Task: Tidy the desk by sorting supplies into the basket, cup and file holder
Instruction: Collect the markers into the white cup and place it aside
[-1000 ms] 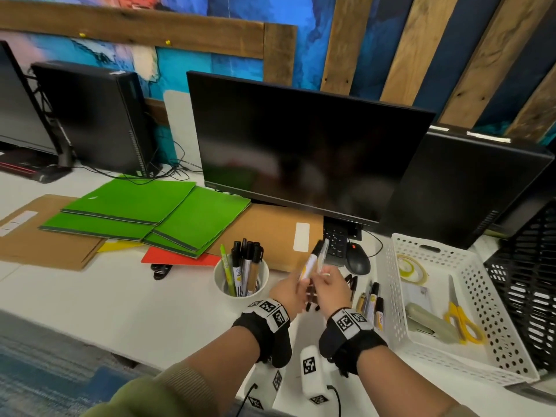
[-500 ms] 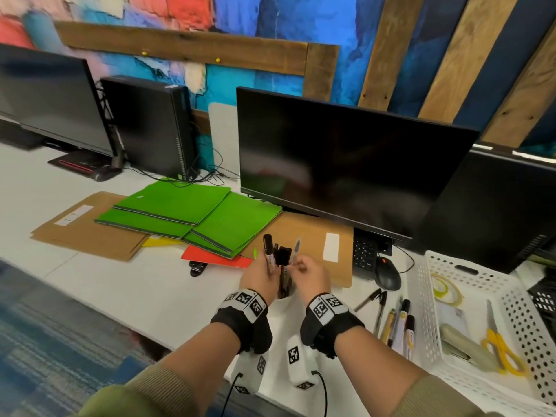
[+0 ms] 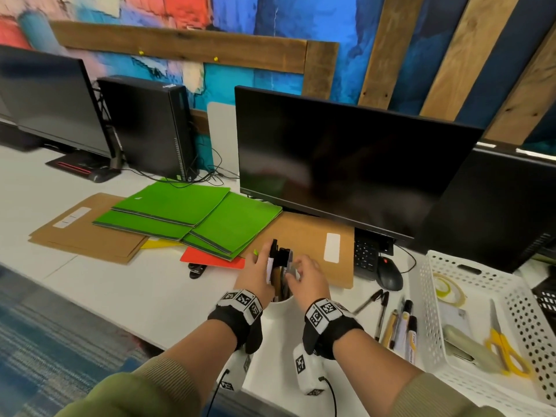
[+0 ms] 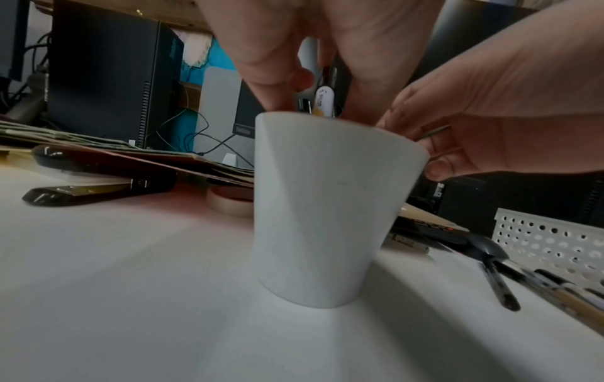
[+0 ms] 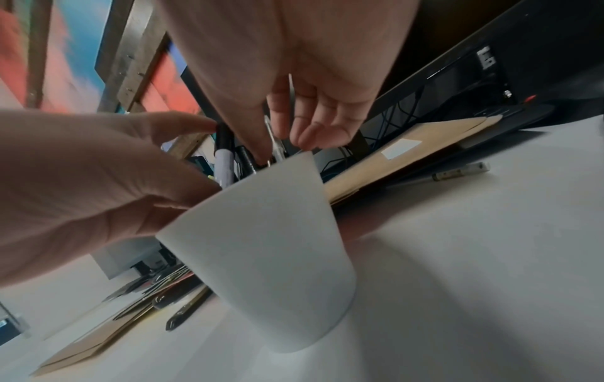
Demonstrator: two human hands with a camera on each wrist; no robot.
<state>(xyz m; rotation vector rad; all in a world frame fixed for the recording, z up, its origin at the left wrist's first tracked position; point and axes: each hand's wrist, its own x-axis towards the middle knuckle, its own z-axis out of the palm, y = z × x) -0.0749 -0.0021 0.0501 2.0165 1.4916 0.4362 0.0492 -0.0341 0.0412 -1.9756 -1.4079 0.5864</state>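
Observation:
A white cup (image 3: 282, 307) stands on the white desk, with several markers and pens upright in it. Both hands hover right over its mouth. My left hand (image 3: 264, 263) pinches a white marker (image 3: 268, 269) with a black cap, its lower end inside the cup. My right hand (image 3: 293, 270) pinches a grey pen (image 3: 289, 261) by thumb and fingers, tip down in the cup. The right wrist view shows that pen's silver clip (image 5: 273, 139) just above the cup (image 5: 271, 258). From the left wrist, the cup (image 4: 326, 206) hides the pens' lower parts.
Several loose pens and markers (image 3: 400, 323) lie right of the cup. Beyond them a white perforated basket (image 3: 427, 296) holds tape, yellow scissors and a stapler. Green folders (image 3: 192, 215), a red folder (image 3: 210, 261) and brown folders (image 3: 87, 233) lie left. A monitor (image 3: 346, 164) stands behind.
Both hands carried their pens from right of the cup to over it and lowered them in. My view swung left and closer.

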